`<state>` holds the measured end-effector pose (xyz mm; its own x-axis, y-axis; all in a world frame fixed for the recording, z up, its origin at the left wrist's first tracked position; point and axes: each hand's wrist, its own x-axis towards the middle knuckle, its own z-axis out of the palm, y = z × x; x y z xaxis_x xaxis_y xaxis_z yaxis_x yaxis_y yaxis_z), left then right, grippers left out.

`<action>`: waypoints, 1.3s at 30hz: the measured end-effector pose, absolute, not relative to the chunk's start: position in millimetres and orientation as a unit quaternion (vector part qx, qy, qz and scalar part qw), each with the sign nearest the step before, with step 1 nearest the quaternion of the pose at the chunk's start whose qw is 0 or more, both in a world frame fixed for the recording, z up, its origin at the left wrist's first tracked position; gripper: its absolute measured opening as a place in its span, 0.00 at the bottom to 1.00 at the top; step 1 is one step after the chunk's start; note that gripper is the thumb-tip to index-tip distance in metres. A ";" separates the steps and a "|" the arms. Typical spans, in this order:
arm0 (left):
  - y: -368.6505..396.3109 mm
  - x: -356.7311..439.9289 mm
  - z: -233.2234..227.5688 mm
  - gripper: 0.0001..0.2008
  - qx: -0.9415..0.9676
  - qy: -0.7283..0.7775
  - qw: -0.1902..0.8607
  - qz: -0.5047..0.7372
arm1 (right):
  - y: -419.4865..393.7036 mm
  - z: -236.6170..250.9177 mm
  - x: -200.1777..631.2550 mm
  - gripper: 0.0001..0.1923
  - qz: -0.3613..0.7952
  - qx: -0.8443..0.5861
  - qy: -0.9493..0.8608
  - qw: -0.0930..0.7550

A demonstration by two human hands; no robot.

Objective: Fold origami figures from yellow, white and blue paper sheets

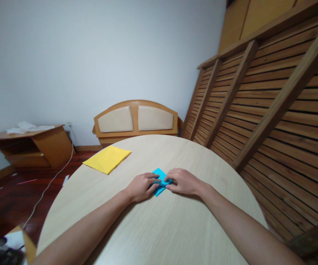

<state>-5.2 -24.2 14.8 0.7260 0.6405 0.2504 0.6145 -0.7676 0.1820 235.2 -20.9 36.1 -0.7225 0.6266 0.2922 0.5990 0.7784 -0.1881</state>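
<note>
A small piece of folded blue paper (159,172) lies on the round table near its middle, with one corner pointing away from me and another toward me. A raised fold runs across it between my hands. My left hand (142,186) rests at its left side, fingers over the paper and thumb close to the fold, holding it. At the right corner, my right hand (185,181) pinches the paper between thumb and curled fingers. Parts of the paper are hidden under the fingers of both hands.
A stack of yellow paper (107,159) lies at the table's (153,228) back left. Beyond stands a padded headboard (135,117). Wooden slatted panels (258,95) lean along the right. On the left are a low cabinet (42,147), a cable (55,178) and an open box (28,244).
</note>
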 end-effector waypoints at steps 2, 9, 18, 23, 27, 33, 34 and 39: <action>-24.8 -4.4 15.9 0.20 0.926 0.343 0.042 0.151 | -21.5 36.6 234.4 0.09 0.041 -0.327 -0.929 0.169; -26.4 -3.1 18.8 0.20 0.923 0.352 0.042 0.150 | -19.9 34.6 234.8 0.10 0.047 -0.320 -0.931 0.169; -26.1 -4.9 20.1 0.14 0.926 0.351 0.019 0.139 | -20.2 37.5 237.7 0.09 0.048 -0.324 -0.933 0.149; -24.0 -6.2 18.2 0.15 0.932 0.333 0.031 0.139 | -18.8 37.2 238.0 0.11 0.069 -0.305 -0.939 0.141; -21.9 -8.2 18.1 0.15 0.933 0.327 0.044 0.145 | -16.9 36.7 238.8 0.13 0.094 -0.320 -0.932 0.144; -20.8 -10.7 24.2 0.19 0.927 0.332 0.054 0.164 | -17.5 36.7 239.8 0.14 0.109 -0.369 -0.909 0.158; -20.6 -10.8 25.0 0.19 0.926 0.336 0.055 0.166 | -17.7 36.5 239.8 0.14 0.113 -0.374 -0.906 0.161; -19.0 -12.3 26.3 0.20 0.908 0.382 0.058 0.160 | -17.6 33.6 238.7 0.14 0.099 -0.384 -0.902 0.172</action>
<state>-12.3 -19.0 26.3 0.6566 0.7129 0.2463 0.6760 -0.7011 0.2270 238.7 -17.6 33.6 -0.6460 0.7263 0.2348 0.6583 0.6859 -0.3102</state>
